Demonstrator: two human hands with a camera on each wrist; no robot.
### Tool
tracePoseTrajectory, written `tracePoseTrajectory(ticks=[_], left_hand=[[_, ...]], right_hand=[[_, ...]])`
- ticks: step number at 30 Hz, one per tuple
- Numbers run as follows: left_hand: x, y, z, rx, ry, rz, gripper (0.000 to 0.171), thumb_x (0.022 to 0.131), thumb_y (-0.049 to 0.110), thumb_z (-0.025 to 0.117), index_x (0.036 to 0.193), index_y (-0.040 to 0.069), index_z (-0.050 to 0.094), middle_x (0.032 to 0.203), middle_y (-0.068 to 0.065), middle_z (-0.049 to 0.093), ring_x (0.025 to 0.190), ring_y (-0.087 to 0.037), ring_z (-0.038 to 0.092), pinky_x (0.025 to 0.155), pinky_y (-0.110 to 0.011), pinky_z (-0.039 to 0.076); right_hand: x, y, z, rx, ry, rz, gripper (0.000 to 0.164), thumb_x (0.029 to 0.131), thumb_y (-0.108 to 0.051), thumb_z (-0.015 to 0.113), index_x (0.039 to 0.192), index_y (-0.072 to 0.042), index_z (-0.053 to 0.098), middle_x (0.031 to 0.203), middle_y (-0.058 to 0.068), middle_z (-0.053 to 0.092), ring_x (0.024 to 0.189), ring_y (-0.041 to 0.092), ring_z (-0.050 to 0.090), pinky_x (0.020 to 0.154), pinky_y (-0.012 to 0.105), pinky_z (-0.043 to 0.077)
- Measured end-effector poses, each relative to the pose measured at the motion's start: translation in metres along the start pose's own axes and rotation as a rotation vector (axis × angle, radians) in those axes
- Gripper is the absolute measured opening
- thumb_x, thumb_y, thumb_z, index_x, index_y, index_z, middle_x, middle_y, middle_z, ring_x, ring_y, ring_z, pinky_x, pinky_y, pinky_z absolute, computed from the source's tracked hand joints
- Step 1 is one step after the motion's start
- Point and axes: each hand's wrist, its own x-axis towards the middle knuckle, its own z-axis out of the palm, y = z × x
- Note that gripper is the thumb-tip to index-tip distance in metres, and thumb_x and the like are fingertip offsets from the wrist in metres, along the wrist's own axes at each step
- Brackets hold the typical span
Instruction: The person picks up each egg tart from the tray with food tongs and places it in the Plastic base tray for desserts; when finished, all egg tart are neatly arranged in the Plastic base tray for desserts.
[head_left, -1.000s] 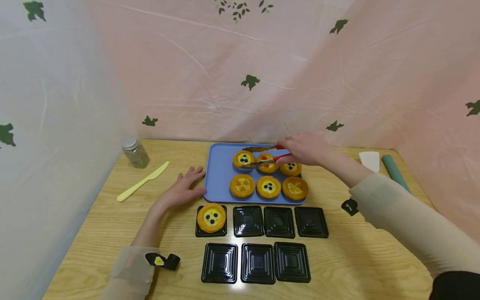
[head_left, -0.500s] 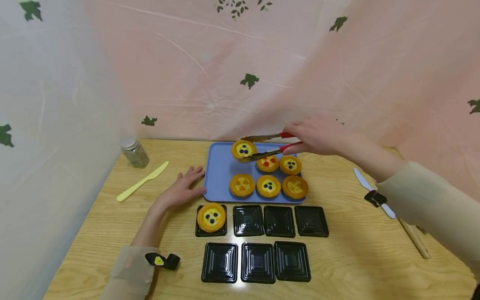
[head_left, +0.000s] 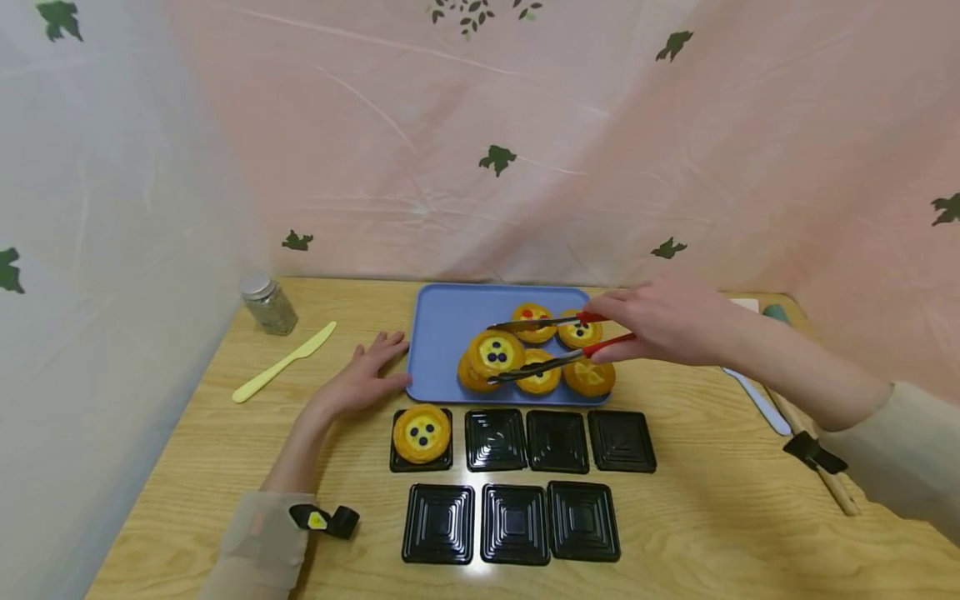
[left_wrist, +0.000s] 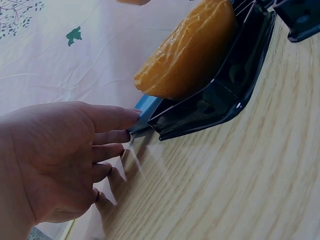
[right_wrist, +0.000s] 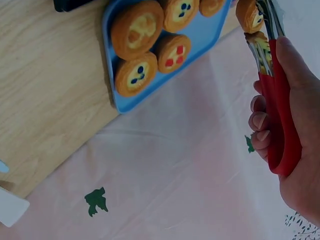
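Where the right hand [head_left: 663, 323] grasps red-handled tongs [head_left: 555, 362] crosswise, one round blueberry tart [head_left: 497, 351] hangs between their tips, leftward of the fingers, over the blue tray [head_left: 438, 333]; left hand [head_left: 367, 377]: fingers outstretched, touching tray's left edge; tray: five further tarts [head_left: 587, 379]; black square trays [head_left: 438, 523]: seven, far row's leftmost bearing another tart [head_left: 422, 433]

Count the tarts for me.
7: one held tart in the tongs; a partly hidden tart behind it; at the back of the blue tray, a red-topped tart and berry tart; at its front, another berry tart and yellow-topped tart; a lone tart on a black dish.
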Motion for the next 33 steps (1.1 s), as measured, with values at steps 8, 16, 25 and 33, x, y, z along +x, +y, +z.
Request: tracePoseTrajectory(ticks=[8,16,25,33], left_hand=[[-0.001,0.000,0.000,-0.002,0.001,0.001,0.066,0.104,0.025,0.059,0.158,-0.004,0.034,0.171,-0.025,0.017,0.160,-0.047,-0.001,0.127,-0.067,-0.009],[-0.001,-0.001,0.000,-0.003,0.004,-0.004,0.067,0.104,0.026,0.060,0.158,-0.004,0.034,0.171,-0.025,0.017,0.160,-0.047,-0.001,0.127,-0.068,-0.009],[0.000,-0.001,0.000,-0.011,-0.004,-0.002,0.066,0.104,0.025,0.059,0.158,-0.004,0.034,0.171,-0.025,0.016,0.160,-0.047,-0.002,0.127,-0.068,-0.010],[-0.001,0.001,0.000,-0.014,-0.003,-0.005,0.066,0.104,0.026,0.059,0.158,-0.004,0.034,0.171,-0.025,0.016,0.160,-0.046,-0.002,0.127,-0.068,-0.010]], right_hand=[[-0.018,-0.013,0.017,-0.017,0.061,-0.072,0.051,0.089,-0.064,0.068,0.116,-0.021,0.069,0.102,-0.011,0.079,0.044,-0.002,0.034,0.042,0.016,0.022],[-0.026,-0.023,0.030,-0.052,0.059,-0.135,0.058,0.093,-0.069,0.058,0.120,-0.020,0.069,0.099,-0.011,0.078,0.049,-0.001,0.047,0.042,0.015,0.019],[-0.029,-0.028,0.041,-0.065,0.078,-0.168,0.054,0.093,-0.069,0.058,0.115,-0.020,0.065,0.086,-0.013,0.072,0.050,0.000,0.047,0.043,0.014,0.021],[-0.029,-0.030,0.050,-0.032,0.052,-0.162,0.055,0.095,-0.068,0.057,0.115,-0.018,0.068,0.092,-0.009,0.074,0.062,0.005,0.062,0.044,0.015,0.027]])
